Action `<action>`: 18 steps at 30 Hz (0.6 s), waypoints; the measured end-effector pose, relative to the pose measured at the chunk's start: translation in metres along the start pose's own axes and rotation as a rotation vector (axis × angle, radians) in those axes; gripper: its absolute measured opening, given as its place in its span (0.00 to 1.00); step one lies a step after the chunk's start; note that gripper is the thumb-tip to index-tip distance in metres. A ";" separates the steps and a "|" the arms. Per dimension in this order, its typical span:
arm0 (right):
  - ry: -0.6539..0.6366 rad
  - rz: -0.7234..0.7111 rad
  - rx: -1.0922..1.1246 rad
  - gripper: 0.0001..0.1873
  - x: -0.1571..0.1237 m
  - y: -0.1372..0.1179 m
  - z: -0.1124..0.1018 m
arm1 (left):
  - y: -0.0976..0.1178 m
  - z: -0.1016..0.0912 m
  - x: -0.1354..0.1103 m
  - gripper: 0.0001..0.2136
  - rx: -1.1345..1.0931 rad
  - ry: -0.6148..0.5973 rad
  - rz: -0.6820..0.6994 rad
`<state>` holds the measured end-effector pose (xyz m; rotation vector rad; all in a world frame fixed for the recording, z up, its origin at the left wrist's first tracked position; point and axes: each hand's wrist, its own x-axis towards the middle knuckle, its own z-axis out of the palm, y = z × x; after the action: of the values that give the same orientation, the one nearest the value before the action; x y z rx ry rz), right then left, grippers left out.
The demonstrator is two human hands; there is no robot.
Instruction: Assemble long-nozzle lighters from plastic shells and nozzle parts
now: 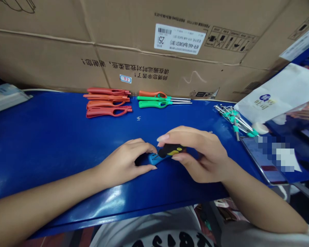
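My left hand [126, 156] is closed around the end of a blue lighter handle [152, 158], thumb on the near side and fingers on the far side. The handle lies low over the blue table, and its right part is hidden behind my right hand. Between thumb and fingers, my right hand [204, 152] grips a short black and yellow screwdriver [173, 150]. Its thin metal shaft points down to the left at the blue handle; whether the tip sits in a screw cannot be made out.
Several red and orange lighter handles [108, 111] lie at the back of the blue table [54, 137], beside green lighters [154, 103] with metal tubes. Small white bits [138, 118] lie nearer. Metal tubes with teal ends [238, 120] and a phone [262, 161] are at right. A cardboard box [67, 61] walls the back.
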<state>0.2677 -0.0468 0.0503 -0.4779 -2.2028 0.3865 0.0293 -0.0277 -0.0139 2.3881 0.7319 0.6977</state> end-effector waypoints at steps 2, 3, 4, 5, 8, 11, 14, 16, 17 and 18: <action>0.043 -0.052 -0.191 0.12 -0.002 0.001 0.003 | 0.000 0.001 0.000 0.11 -0.008 0.000 -0.012; 0.049 -0.073 -0.289 0.12 -0.003 0.002 0.004 | 0.000 0.001 -0.001 0.10 -0.014 -0.001 -0.021; 0.055 -0.097 -0.362 0.13 -0.004 0.002 0.005 | 0.000 0.001 0.000 0.10 -0.016 -0.004 -0.028; 0.060 -0.123 -0.399 0.14 -0.005 0.002 0.005 | 0.001 0.001 0.000 0.10 -0.015 0.000 -0.030; 0.044 -0.100 -0.244 0.15 -0.004 0.001 0.006 | 0.002 0.000 0.000 0.10 -0.010 0.009 -0.012; 0.023 0.007 0.028 0.20 -0.001 0.000 0.005 | 0.002 -0.001 0.000 0.10 -0.012 0.006 -0.011; 0.106 -0.010 -0.060 0.14 0.001 0.001 0.006 | 0.002 -0.001 0.001 0.10 -0.022 0.002 -0.016; 0.136 -0.011 -0.203 0.13 0.001 0.002 0.006 | 0.002 -0.001 0.001 0.11 -0.031 -0.006 -0.017; 0.127 -0.011 -0.241 0.15 0.000 0.002 0.007 | 0.002 -0.001 0.001 0.11 -0.034 -0.010 -0.019; 0.103 -0.012 -0.238 0.16 0.000 0.001 0.007 | 0.002 -0.001 0.001 0.11 -0.034 -0.013 -0.019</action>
<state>0.2631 -0.0466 0.0454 -0.5988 -2.1597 0.0898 0.0296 -0.0280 -0.0115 2.3499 0.7302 0.6812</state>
